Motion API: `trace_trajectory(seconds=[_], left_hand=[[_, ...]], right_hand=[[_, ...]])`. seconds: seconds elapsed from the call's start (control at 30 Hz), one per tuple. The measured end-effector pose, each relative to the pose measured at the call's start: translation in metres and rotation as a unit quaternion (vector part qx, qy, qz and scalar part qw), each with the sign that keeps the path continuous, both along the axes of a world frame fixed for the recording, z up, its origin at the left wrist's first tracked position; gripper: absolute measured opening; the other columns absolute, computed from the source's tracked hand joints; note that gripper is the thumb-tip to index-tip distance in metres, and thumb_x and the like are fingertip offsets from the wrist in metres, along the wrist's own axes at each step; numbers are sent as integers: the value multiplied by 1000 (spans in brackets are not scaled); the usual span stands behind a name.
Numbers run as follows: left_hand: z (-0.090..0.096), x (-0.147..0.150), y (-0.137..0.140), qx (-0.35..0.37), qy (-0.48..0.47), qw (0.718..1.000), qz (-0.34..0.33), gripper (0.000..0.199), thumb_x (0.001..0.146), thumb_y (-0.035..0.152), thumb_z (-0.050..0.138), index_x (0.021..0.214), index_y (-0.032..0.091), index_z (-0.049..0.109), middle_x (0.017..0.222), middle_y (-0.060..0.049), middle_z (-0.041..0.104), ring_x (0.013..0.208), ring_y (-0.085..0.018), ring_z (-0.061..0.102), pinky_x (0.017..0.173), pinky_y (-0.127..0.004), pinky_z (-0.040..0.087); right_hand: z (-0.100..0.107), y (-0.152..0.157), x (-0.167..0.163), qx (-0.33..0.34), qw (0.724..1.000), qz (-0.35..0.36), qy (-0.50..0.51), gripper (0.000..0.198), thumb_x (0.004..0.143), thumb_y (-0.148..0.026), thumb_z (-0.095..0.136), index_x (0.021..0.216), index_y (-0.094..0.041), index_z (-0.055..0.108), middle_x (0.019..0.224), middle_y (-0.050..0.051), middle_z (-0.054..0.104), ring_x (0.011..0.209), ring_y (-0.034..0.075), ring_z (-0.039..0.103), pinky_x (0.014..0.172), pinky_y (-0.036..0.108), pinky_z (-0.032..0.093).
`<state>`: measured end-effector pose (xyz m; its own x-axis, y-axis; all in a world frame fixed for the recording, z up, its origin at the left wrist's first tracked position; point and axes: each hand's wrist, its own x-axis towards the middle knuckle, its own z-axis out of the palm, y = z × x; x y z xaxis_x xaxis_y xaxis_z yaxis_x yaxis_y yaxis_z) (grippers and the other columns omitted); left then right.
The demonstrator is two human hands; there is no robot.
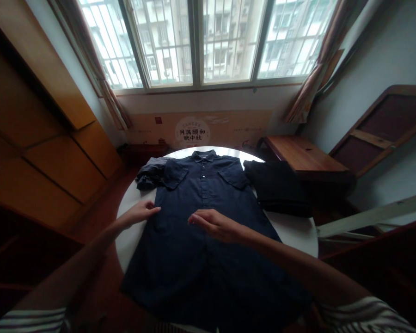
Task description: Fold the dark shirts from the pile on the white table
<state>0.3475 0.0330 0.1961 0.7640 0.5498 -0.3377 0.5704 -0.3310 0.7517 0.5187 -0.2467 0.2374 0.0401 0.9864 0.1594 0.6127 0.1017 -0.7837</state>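
A dark navy short-sleeved shirt [190, 245] lies front up on a round white table [130, 231], collar at the far end and both sleeves laid inward over the body. The shirt's lower part hangs over the near edge. My left hand [142, 212] is at the shirt's left side, its fingers loosely bent and slightly apart, with the fingertips at the cloth's edge. Over the middle of the shirt hovers my right hand [215, 224], its fingers loosely curled and nothing visible in them. Whether it touches the cloth is hard to make out.
Crumpled dark clothing [151, 172] lies at the table's far left. A folded black stack of cloth [279, 187] sits at the right edge. Beyond stand a wooden side table [305, 152] and a barred window [225, 41]. Wooden cabinets [62, 162] line the left wall.
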Motion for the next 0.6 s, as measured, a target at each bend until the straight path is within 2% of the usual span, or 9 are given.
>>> trace_trajectory(seconds=[0.07,0.1,0.17,0.2,0.27,0.33,0.4,0.47,0.6], left_hand=[[-2,5,-2,-38,-6,999,-1,64,56,66,78,92,15,65,77,-3,65,68,-20,59,57,-26,42],[-3,8,-1,-51,-9,999,-1,66,58,65,78,98,15,64,79,-4,66,70,-20,60,58,-26,43],[-5,18,5,-36,-19,999,14,66,64,63,75,107,14,62,85,-6,68,77,-23,64,63,-29,48],[-5,24,10,5,-21,999,26,63,68,60,73,109,14,61,88,-8,69,81,-25,65,67,-31,50],[-2,40,21,152,-22,987,43,53,75,50,68,111,13,62,96,-12,70,93,-29,66,79,-36,51],[5,60,30,328,-33,944,32,40,81,39,62,112,14,64,106,-16,69,105,-33,64,91,-40,48],[16,84,39,435,-43,900,4,33,87,32,53,114,16,64,115,-16,66,113,-33,61,99,-39,44],[26,110,48,455,-15,891,-8,33,91,29,48,115,16,65,118,-16,66,115,-32,60,100,-38,43],[32,162,72,423,54,905,9,35,88,30,53,116,13,65,115,-19,68,113,-33,61,96,-37,45]], right_hand=[[-2,22,-12,-2,996,-20,-87,52,106,-42,26,91,-15,67,89,7,67,77,15,61,74,27,48],[-5,30,-22,-3,989,-7,-144,50,106,-43,28,88,-15,66,87,7,66,73,15,60,70,27,47],[-13,43,-48,3,962,77,-263,37,101,-40,43,87,-15,65,87,6,64,71,15,59,63,27,45],[-17,49,-62,13,941,132,-311,28,98,-37,50,89,-15,65,89,6,64,71,16,59,60,27,44],[-27,60,-89,56,900,218,-373,18,92,-31,58,98,-17,65,101,7,64,81,19,60,59,28,45],[-36,74,-112,129,867,253,-408,26,91,-29,58,114,-20,63,122,8,60,99,24,57,63,30,47],[-43,89,-128,186,840,267,-434,33,95,-28,52,127,-24,59,137,7,52,114,26,51,69,32,48],[-49,105,-139,192,821,284,-458,34,97,-27,50,130,-27,57,143,5,50,118,26,50,74,31,48],[-60,128,-151,161,803,306,-485,37,90,-38,62,125,-27,59,144,7,51,125,31,48,82,37,48]])
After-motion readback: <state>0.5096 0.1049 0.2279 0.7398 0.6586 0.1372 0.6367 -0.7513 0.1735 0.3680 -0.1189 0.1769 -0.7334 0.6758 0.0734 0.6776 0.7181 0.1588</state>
